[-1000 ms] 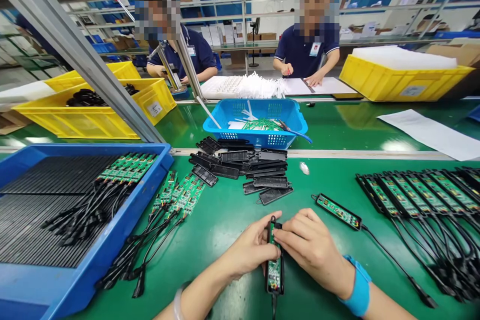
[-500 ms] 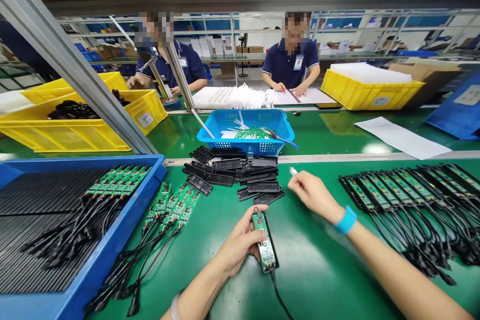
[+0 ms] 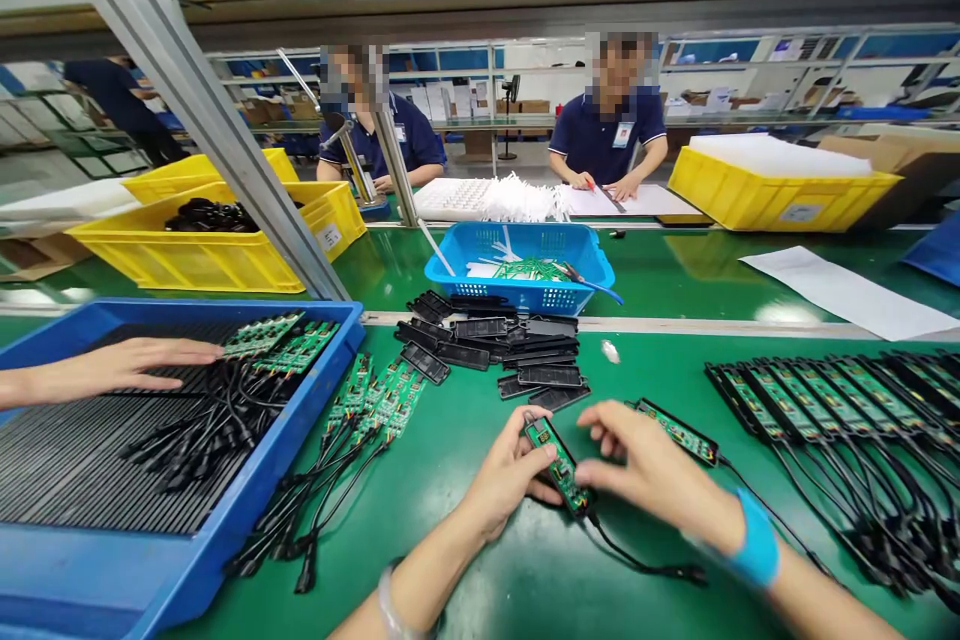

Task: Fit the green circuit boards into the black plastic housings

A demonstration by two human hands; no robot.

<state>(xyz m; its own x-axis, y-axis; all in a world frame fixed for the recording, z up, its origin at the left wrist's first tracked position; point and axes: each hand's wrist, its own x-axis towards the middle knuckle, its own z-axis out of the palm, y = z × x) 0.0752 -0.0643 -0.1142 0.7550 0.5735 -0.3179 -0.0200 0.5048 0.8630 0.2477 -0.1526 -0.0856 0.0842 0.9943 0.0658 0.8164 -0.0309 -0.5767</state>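
Note:
My left hand (image 3: 504, 480) is closed around a narrow black case with a green circuit board (image 3: 559, 465) in it. A small display shows near the board's top, and a black cable trails from its lower end. My right hand (image 3: 645, 455) is just right of this case, thumb and fingers apart, with nothing seen in its grasp; whether the thumb touches the case I cannot tell. Behind my right hand lies another cased circuit board (image 3: 682, 432), partly covered by it. Black plastic case parts (image 3: 487, 345) lie in a heap beyond my hands.
Another person's hand (image 3: 150, 365) touches circuit boards in the blue tray (image 3: 191, 570). Loose cabled boards (image 3: 382, 400) lie beside it. Cased boards (image 3: 814, 400) line the right. A blue basket (image 3: 525, 295), a small whitish item (image 3: 610, 351) and a white sheet (image 3: 855, 295) are farther back.
My right hand has left the small whitish item and come back beside the held case. A second cased board now shows behind it. Another person's hand has entered over the blue tray.

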